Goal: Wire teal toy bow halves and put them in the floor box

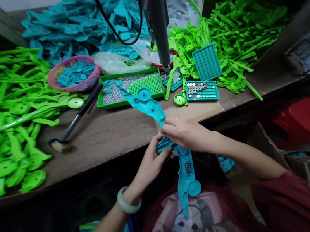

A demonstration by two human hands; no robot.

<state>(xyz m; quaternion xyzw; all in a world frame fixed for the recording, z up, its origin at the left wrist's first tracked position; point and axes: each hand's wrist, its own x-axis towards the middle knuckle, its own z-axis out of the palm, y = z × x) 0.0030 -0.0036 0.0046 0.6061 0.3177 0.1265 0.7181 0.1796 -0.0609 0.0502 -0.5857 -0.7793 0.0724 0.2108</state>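
A long turquoise plastic piece, shaped like a toy bow, stretches from above the bench's front edge down toward my shirt. It has a round disc near each end and a small metal spring-like part in its lower half. My left hand grips its middle from the left, thumb on top. From the right, my right hand is closed on the middle just above, fingers bent down. Whether a small part is pinched there is hidden by the fingers.
A grey electric screwdriver hangs over the bench. Around are a hammer, a green tray of small metal parts, a pink basket, a small teal tray of metal discs, and lime green and turquoise plastic heaps.
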